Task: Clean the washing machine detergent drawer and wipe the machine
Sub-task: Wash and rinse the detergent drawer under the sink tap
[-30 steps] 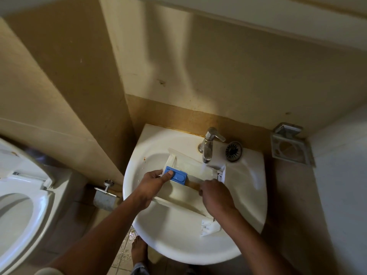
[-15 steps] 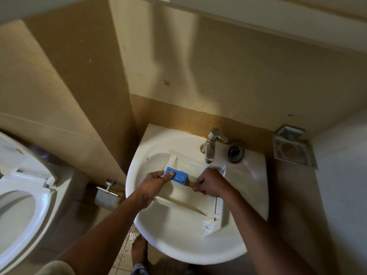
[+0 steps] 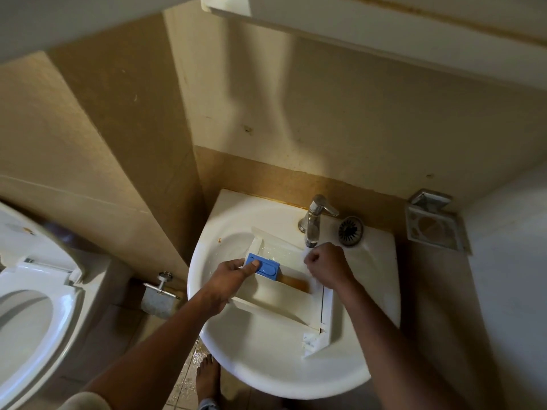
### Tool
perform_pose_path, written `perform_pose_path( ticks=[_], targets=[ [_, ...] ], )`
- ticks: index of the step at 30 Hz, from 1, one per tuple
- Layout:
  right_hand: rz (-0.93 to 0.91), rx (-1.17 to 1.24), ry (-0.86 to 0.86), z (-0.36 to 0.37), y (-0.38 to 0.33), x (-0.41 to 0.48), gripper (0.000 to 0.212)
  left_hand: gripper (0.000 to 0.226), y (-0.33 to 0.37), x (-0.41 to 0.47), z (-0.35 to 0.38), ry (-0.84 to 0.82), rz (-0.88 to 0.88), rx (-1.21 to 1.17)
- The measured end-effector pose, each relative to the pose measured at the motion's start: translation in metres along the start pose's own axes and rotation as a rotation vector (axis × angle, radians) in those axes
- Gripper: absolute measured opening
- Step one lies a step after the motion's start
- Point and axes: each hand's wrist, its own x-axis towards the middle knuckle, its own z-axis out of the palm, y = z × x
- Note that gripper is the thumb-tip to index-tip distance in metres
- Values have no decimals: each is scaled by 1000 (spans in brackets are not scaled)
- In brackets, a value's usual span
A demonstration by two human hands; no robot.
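Over the sink [image 3: 266, 365], under the tap [image 3: 313, 220]: detergent drawer [image 3: 284, 300].
Left hand [image 3: 228, 279] grips its blue insert [image 3: 266, 266]; right hand [image 3: 328, 267] curled, contents unclear.

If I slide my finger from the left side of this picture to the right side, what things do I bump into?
Toilet seat → toilet paper holder → blue drawer insert → tap → round drain cover → wall soap dish.

drawer [image 3: 284, 297]: white | insert [image 3: 266, 267]: blue | basin [image 3: 266, 365]: white | tap [image 3: 315, 223]: chrome | walls [image 3: 325, 119]: beige
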Motion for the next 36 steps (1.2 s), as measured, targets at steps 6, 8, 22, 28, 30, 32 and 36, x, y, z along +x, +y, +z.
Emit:
perform_pose_path(
  ticks=[6, 8, 22, 28, 30, 32, 36],
  targets=[
    [612, 1900, -116, 22, -24, 1, 12, 17, -2, 2, -1, -20, 2, -27],
    [610, 2096, -119, 23, -25, 3, 15, 16, -1, 0, -2, -23, -4, -28],
    [95, 73, 339, -16, 19, -65, 51, 28, -8, -6, -12, -82, -66, -198],
    [267, 299, 91, -11, 14, -93, 41, 39, -20, -18, 14, -162, -197, -330],
    [251, 220, 91, -20, 12, -91, 40, 39, -22, -19, 16, -157, -226, -354],
    [256, 136, 81, -31, 13, -91, 35, 36, -17, -21, 21, -166, -199, -356],
    [382, 60, 192, -53, 32, -96, 26, 23, 13, -32, 51, -205, -130, -173]
  ],
)
